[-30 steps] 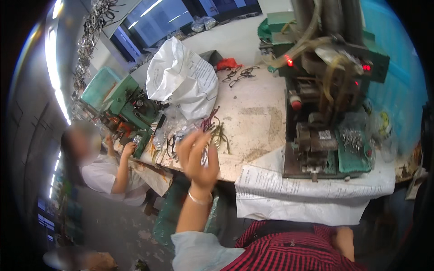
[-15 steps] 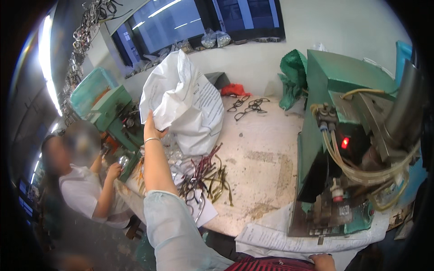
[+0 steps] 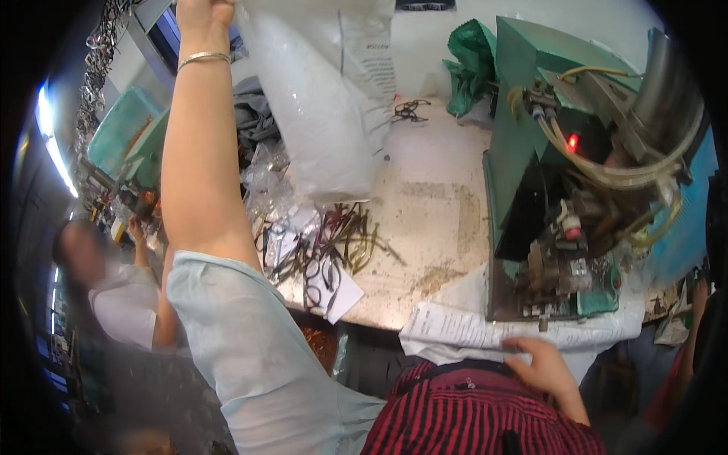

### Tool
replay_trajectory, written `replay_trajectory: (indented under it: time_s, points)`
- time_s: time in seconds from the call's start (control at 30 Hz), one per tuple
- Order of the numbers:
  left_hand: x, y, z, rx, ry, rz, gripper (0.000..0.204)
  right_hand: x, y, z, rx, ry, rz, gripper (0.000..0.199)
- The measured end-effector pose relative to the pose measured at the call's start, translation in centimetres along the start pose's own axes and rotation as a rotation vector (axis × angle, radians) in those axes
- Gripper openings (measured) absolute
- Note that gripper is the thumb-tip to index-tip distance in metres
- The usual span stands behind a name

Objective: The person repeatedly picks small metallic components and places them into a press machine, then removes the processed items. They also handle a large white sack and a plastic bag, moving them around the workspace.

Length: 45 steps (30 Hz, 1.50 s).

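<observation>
The white sack [image 3: 326,114] is seen just right of the outstretched left hand [image 3: 208,10], long axis roughly upright over the counter [image 3: 425,220]; whether that nearer hand is clamped cannot be told; the right hand [image 3: 544,365], fingers loosely spread, is set well apart

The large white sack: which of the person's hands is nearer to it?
Left. The left hand is at the upper left of the sack; the right hand is well away, toward the lower right, near the white sheet.
</observation>
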<state>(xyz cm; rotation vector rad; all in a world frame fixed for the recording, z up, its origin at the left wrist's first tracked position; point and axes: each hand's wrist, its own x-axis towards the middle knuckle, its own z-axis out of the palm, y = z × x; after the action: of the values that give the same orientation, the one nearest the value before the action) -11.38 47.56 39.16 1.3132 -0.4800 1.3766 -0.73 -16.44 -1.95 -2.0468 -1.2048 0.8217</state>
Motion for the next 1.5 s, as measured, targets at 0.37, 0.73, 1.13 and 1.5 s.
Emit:
replay_trajectory:
  time_s: [0.37,0.73,1.13,1.5]
  points:
    - [-25.4,-0.1,15.4,0.161,-0.028,-0.381,0.038,27.5,-16.8,3.2,-0.044,0.637,-0.201,0.102]
    - [-57.6,-4.9,2.0,1.825,0.008,-1.028,0.116,38.5,-20.7,-4.9,0.308,1.049,-0.398,0.051]
    - [-51.2,-13.9,-12.5,1.878,-0.314,-0.929,0.091,42.4,-29.9,-13.1,-0.231,1.284,-0.375,0.051]
    - [-49.0,-11.4,-9.1,1.616,0.058,-0.566,0.049,34.1,-31.7,-12.1,0.234,1.213,-0.545,0.041]
